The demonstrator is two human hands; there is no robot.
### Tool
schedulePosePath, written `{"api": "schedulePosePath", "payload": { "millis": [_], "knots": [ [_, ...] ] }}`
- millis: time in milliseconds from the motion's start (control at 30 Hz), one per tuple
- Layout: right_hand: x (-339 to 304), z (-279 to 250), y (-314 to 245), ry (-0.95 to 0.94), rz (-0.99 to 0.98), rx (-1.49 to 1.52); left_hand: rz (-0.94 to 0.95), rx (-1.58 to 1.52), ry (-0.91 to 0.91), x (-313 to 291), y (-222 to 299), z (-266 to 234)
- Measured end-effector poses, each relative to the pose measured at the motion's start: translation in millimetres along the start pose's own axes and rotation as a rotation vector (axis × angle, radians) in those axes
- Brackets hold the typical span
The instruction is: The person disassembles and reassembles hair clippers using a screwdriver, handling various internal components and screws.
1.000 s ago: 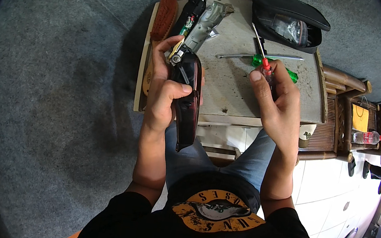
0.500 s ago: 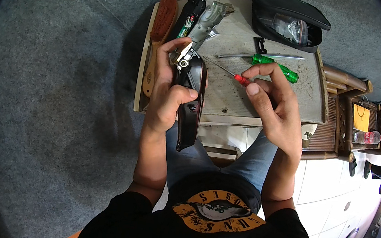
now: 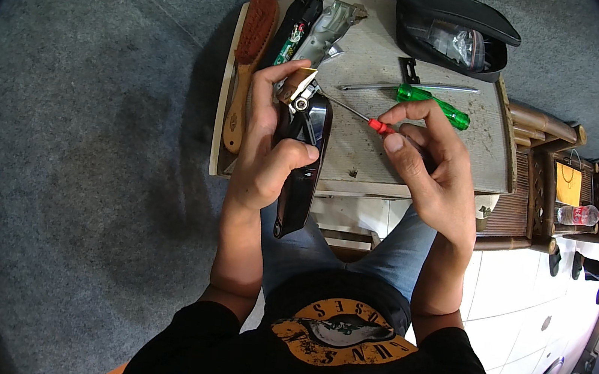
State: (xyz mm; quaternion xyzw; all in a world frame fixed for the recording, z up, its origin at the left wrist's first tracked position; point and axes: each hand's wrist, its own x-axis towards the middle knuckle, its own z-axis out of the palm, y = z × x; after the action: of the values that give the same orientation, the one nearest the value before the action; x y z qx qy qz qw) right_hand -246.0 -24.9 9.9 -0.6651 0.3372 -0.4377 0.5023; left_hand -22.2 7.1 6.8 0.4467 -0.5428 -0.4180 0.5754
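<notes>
A black hair clipper [image 3: 301, 195] rests in my left hand [image 3: 262, 156], the thumb along its side and the fingers wrapped behind. Its blade end points away from me, with a pale blade and a round screw at the head. My right hand [image 3: 434, 167] pinches a small screwdriver [image 3: 379, 126] by its red handle. The thin shaft runs left toward the clipper's head; whether its tip touches cannot be made out. Beyond my left hand lie a grey-green clipper housing [image 3: 326, 31] and a black clipper part with a green circuit board [image 3: 288, 51].
A worn tabletop [image 3: 364, 158] sits before my knees. On it are a wooden brush [image 3: 258, 30] at left, a green-handled screwdriver [image 3: 431, 104], a small black bracket [image 3: 408, 73] and an unzipped black case [image 3: 451, 14]. Bamboo furniture [image 3: 530, 187] stands at right.
My left hand has turned the clipper a little about its length and tilted its head rightward, showing the blade from another side. The right hand and screwdriver have barely moved.
</notes>
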Motion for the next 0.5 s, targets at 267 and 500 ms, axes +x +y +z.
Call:
{"api": "schedulePosePath", "payload": {
  "millis": [267,500],
  "knots": [
    [-0.2,2.8,0.2,0.018,-0.031,0.011,0.010,0.029,0.002,0.9,0.7,0.7],
    [-2.9,-0.8,-6.3,-0.004,0.020,0.152,-0.013,-0.021,-0.003,-0.4,2.0,1.6]
  ]
}}
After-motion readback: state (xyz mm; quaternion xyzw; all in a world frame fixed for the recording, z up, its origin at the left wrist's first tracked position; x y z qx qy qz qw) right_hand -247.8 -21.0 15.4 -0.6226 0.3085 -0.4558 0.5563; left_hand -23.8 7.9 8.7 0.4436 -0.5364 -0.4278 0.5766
